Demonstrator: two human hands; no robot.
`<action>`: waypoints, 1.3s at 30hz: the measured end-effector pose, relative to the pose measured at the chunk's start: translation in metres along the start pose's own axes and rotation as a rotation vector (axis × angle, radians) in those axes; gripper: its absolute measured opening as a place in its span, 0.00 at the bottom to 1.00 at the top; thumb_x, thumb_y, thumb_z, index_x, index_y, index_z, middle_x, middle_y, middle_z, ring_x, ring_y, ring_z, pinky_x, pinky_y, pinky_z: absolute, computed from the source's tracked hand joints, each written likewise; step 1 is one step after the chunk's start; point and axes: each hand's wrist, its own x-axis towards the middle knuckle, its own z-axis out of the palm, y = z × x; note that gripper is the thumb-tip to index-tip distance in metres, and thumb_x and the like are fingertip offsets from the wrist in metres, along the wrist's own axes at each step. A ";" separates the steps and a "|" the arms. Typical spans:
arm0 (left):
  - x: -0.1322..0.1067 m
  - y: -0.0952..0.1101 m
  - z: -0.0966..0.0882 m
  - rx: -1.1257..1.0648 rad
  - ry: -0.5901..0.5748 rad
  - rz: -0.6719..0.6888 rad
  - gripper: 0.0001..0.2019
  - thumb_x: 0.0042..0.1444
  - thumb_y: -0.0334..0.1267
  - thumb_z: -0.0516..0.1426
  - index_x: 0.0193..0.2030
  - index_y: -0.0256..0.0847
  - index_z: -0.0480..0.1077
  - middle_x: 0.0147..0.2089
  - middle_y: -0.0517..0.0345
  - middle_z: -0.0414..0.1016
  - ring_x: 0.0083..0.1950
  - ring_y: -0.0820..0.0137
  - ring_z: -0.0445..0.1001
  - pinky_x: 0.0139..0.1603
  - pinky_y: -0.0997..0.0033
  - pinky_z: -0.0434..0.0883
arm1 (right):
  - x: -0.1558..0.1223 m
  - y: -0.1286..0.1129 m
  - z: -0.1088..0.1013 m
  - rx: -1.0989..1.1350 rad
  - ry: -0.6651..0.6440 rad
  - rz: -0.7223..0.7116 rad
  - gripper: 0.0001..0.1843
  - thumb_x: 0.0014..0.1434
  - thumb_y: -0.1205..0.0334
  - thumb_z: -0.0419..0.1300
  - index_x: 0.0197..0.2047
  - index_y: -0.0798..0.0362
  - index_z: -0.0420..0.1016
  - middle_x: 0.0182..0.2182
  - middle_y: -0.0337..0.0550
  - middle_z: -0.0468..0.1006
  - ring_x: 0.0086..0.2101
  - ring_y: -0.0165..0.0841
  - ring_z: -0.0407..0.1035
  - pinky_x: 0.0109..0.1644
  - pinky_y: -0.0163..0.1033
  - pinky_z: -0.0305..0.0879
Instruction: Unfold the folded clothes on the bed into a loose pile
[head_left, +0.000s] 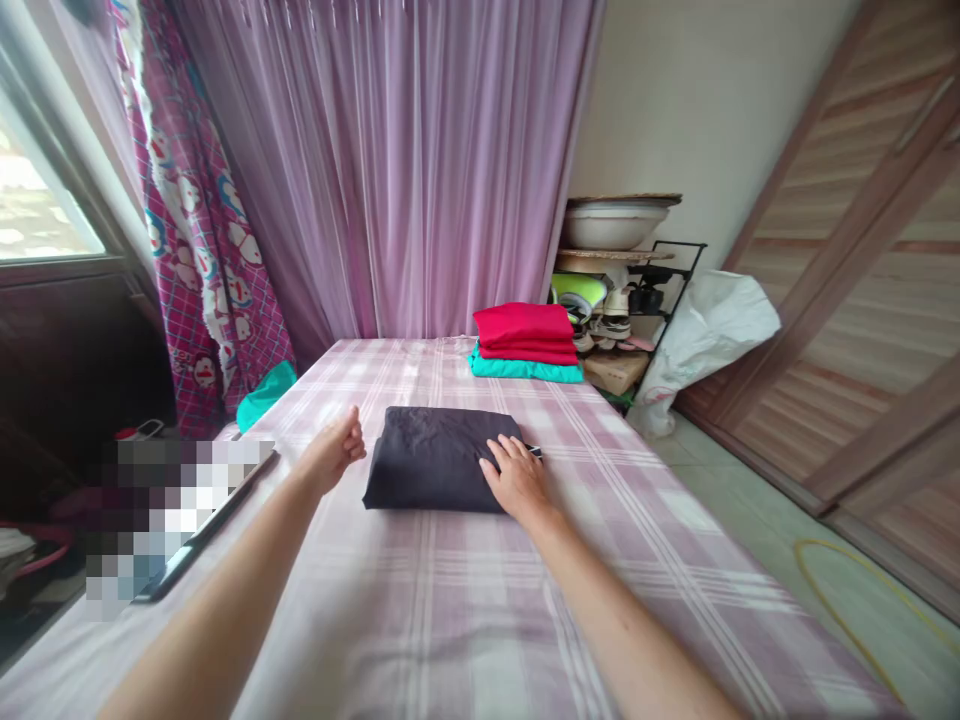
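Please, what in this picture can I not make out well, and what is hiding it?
Head view:
The flat object at the bed's left edge: a pixelated patch covers most of it, so its kind is unclear.
The small tag by the folded dark cloth: too small to read, and the right hand may cover part of it.
The footwear on the rack: the red folded clothes hide part of it, and it is too small to count.
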 end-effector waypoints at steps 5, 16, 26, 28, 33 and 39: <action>0.028 -0.043 -0.038 -0.342 0.177 -0.151 0.29 0.70 0.52 0.37 0.43 0.36 0.73 0.41 0.47 0.79 0.40 0.69 0.79 0.39 0.69 0.77 | 0.021 0.019 -0.012 0.165 -0.043 -0.035 0.20 0.65 0.55 0.54 0.54 0.50 0.79 0.56 0.47 0.77 0.57 0.39 0.69 0.61 0.42 0.63; 0.048 -0.062 -0.068 -0.631 0.166 -0.157 0.42 0.64 0.65 0.37 0.69 0.30 0.57 0.60 0.33 0.71 0.57 0.53 0.76 0.49 0.56 0.79 | 0.054 0.116 0.020 0.343 0.141 0.363 0.22 0.57 0.51 0.51 0.42 0.48 0.84 0.41 0.47 0.84 0.41 0.42 0.77 0.44 0.42 0.71; 0.046 -0.065 -0.072 -0.743 0.237 -0.176 0.40 0.64 0.65 0.36 0.70 0.35 0.56 0.63 0.35 0.70 0.60 0.54 0.74 0.52 0.53 0.78 | 0.048 0.124 0.026 0.331 0.178 0.380 0.26 0.53 0.43 0.51 0.41 0.47 0.85 0.35 0.46 0.85 0.31 0.40 0.76 0.32 0.40 0.68; 0.045 -0.065 -0.071 -0.695 0.254 -0.178 0.40 0.65 0.64 0.35 0.70 0.34 0.57 0.64 0.35 0.70 0.62 0.55 0.72 0.56 0.54 0.76 | 0.047 0.125 0.026 0.324 0.151 0.401 0.27 0.53 0.43 0.50 0.41 0.46 0.84 0.36 0.46 0.85 0.30 0.41 0.76 0.33 0.42 0.69; 0.049 -0.065 -0.082 -0.176 0.298 -0.004 0.39 0.63 0.65 0.37 0.68 0.39 0.61 0.69 0.41 0.64 0.71 0.55 0.61 0.70 0.49 0.61 | 0.045 0.122 0.024 0.326 0.114 0.397 0.27 0.52 0.42 0.50 0.41 0.45 0.84 0.39 0.45 0.84 0.33 0.43 0.76 0.38 0.44 0.71; 0.059 -0.072 -0.103 1.205 0.309 0.069 0.38 0.56 0.61 0.55 0.68 0.40 0.62 0.76 0.45 0.50 0.77 0.49 0.39 0.74 0.43 0.33 | 0.043 0.117 0.021 0.368 0.107 0.365 0.27 0.52 0.43 0.49 0.40 0.47 0.83 0.41 0.48 0.84 0.38 0.45 0.77 0.43 0.45 0.72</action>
